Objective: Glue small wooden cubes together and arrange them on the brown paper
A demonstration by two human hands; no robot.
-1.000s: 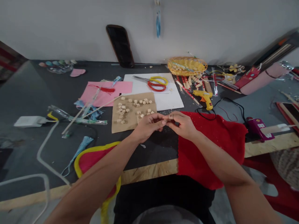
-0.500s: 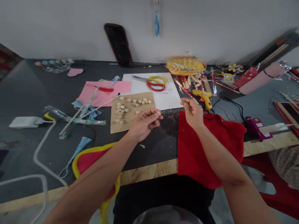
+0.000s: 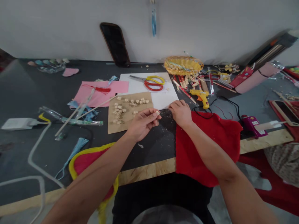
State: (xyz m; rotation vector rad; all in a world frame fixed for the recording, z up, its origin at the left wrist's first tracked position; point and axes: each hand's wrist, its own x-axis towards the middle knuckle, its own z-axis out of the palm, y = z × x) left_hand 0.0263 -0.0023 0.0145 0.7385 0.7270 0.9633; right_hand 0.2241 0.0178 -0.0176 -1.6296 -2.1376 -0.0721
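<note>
My left hand (image 3: 143, 122) hovers over the dark table just right of the brown paper sheet (image 3: 114, 127), fingers curled, pinching a small pale bead (image 3: 158, 113) at its fingertips. Several similar pale beads (image 3: 130, 104) lie scattered on that brown sheet. My right hand (image 3: 180, 112) rests knuckles-up at the top left edge of the red cloth (image 3: 210, 140), beside the white sheet (image 3: 167, 98); its fingers are curled under and what they hold, if anything, is hidden.
Red and yellow scissors (image 3: 153, 83) lie on the white sheet. A yellow glue gun (image 3: 201, 96), a yellow basket (image 3: 183, 65), sticks, pink paper (image 3: 98, 91), blue tassels, a white charger (image 3: 16, 123) with cable and a purple device (image 3: 252, 124) surround the work spot.
The hands were together, then parted. My right hand rose toward the sticks near the glue gun and has now come down onto the red cloth's edge. My left hand stayed, still pinching the bead.
</note>
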